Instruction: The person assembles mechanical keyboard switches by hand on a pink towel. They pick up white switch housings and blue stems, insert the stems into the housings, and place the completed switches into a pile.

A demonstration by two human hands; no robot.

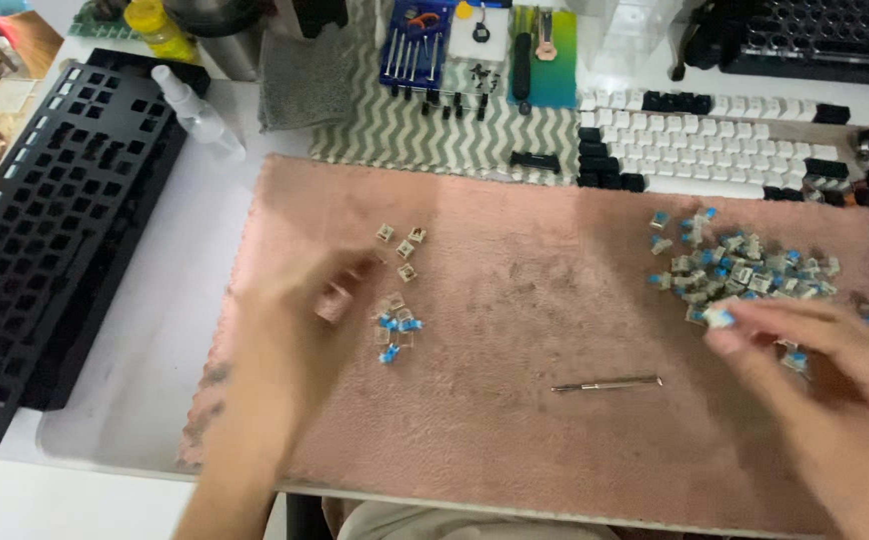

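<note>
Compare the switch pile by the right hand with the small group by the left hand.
The right pile of switches is much larger and heaped; the left group of switches holds few, spread loosely apart. The right hand touches its pile's edge; the left hand sits beside its group. Both lie on the pink mat and include blue-topped pieces.

A black keyboard frame [50, 220] with empty square holes lies at the left of the counter [175, 330], a clear spray bottle [198, 112] beside its top edge. A grey cloth [307, 82] and a striped mat [435, 135] sit further back. A white and black keyboard [725, 145] rests at the right. A thin metal tool [607, 383] lies on the pink mat [535, 300].
</note>
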